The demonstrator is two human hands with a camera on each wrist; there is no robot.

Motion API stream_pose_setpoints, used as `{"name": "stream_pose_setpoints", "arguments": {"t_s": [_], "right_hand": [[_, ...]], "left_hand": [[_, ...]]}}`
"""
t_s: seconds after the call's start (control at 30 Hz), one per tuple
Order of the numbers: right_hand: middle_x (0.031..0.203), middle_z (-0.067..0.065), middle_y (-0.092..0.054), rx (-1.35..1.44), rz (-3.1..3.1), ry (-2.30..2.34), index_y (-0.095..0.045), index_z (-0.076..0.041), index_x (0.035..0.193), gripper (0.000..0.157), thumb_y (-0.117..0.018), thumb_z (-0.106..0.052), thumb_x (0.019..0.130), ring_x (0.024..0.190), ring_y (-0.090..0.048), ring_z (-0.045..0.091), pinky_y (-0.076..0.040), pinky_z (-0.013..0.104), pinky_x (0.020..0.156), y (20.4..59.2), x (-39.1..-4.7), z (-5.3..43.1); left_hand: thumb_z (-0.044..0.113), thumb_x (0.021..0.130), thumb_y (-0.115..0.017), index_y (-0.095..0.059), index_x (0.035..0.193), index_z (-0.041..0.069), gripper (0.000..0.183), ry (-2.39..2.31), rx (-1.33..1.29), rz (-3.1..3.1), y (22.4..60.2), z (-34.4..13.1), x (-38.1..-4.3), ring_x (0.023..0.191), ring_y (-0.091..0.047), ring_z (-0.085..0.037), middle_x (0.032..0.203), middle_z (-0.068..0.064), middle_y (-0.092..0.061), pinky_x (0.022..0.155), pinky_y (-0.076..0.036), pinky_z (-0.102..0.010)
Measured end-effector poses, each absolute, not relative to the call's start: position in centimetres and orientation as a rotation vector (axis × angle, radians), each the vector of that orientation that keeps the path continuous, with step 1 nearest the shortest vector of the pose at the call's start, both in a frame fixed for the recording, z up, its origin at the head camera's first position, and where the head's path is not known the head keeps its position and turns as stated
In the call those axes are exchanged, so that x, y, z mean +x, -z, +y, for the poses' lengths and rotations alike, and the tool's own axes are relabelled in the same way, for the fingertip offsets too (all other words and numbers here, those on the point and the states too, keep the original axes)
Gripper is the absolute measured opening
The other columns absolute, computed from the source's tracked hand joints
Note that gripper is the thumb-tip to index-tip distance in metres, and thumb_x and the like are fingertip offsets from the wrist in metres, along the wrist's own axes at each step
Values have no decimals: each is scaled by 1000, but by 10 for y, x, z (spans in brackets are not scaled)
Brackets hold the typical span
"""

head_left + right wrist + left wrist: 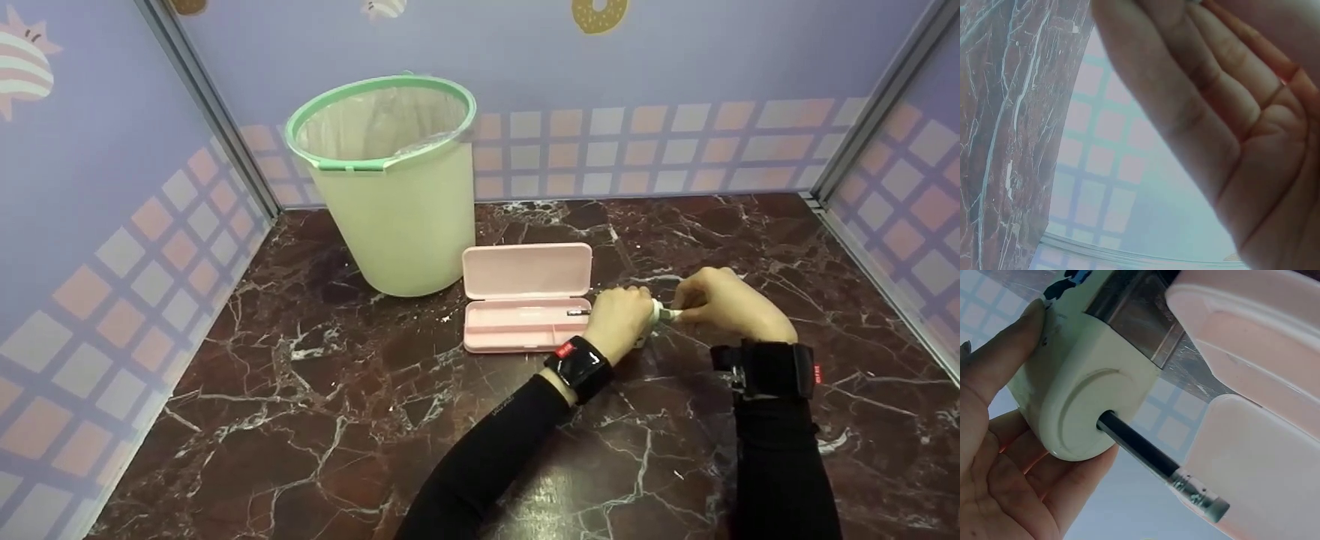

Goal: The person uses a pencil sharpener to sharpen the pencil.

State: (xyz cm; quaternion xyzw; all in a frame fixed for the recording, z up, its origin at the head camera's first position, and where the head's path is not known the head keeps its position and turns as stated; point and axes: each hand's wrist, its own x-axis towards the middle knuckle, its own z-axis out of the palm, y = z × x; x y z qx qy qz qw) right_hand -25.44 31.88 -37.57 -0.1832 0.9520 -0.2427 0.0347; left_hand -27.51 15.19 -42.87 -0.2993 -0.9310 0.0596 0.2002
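1. Your left hand (pixel 619 322) grips the cream sharpener (pixel 1081 430), just right of the open pencil case (pixel 526 271); brace it firmly against any twisting.
2. Your right hand (pixel 733 304) appears to pinch a pale handle (pixel 668 315) at the far end; turn it smoothly, I'd say.
3. The black pencil (pixel 1140 447) sits in the hole, eraser end towards the case; let it feed straight, without knocking the rim.

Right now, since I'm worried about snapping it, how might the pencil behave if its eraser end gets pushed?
The pencil is probably stiff and light: its shaft looks straight and slim. A sideways push would likely strain it where it enters the sharpener, since its eraser end juts well out.
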Motion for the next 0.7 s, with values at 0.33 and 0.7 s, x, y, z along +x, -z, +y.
{"name": "stream_pose_setpoints", "arguments": {"t_s": [0.33,0.7], "right_hand": [[76,5,-74,-562,3032,796,-76,-6,76,4,-78,-3,78,65,-59,11,-46,22,61,377,-255,316],[80,12,-75,-518,3061,884,-76,-3,82,5,-78,-1,78,72,-71,20,-51,19,61,380,-258,317]], "left_hand": [[19,94,-55,-72,105,16,20,-154,-898,-2555,429,147,-278,72,-70,-10,86,6,-74,59,-56,-24],[18,92,-59,-71,109,15,21,-123,-904,-2574,430,148,-278,75,-70,-11,90,6,-74,60,-56,-24]]}}
